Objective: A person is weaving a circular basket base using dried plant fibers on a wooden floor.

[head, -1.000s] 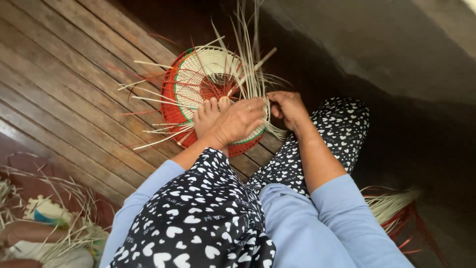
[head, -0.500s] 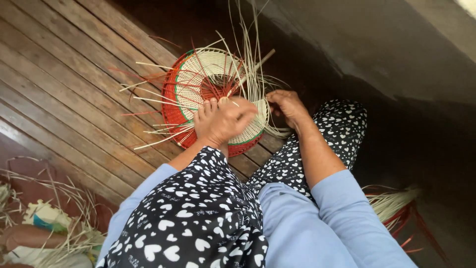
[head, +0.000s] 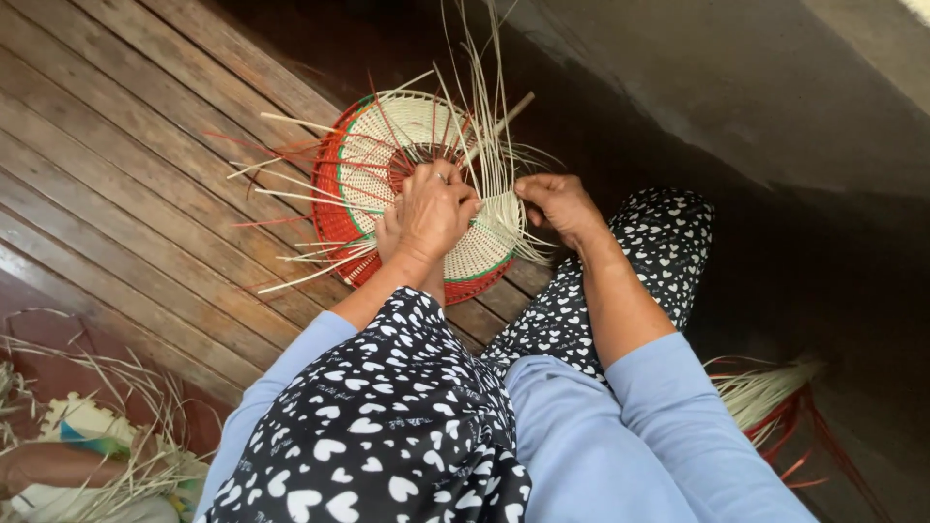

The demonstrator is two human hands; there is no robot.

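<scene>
A round woven basket (head: 387, 145), cream in the middle with a red rim and a thin green line, stands tilted on the wooden floor in front of my knees. Loose pale and red straw strands (head: 291, 199) stick out from it on all sides. My left hand (head: 434, 211) rests on the basket's lower middle, fingers curled over the weave and pinching strands. At the basket's right edge my right hand (head: 554, 201) is closed on a bunch of pale strands (head: 489, 126) that rise upward. A bare foot shows just under my left hand.
Brown wooden floorboards (head: 126, 165) run diagonally at the left. A grey concrete wall (head: 736, 87) fills the upper right. A bundle of pale and red straw (head: 770, 392) lies at the right. More straw and a woven piece (head: 87, 436) sit at the lower left.
My left hand has shifted slightly up and right over the basket. The basket has turned a little. My right hand stays at its right edge, gripping strands.
</scene>
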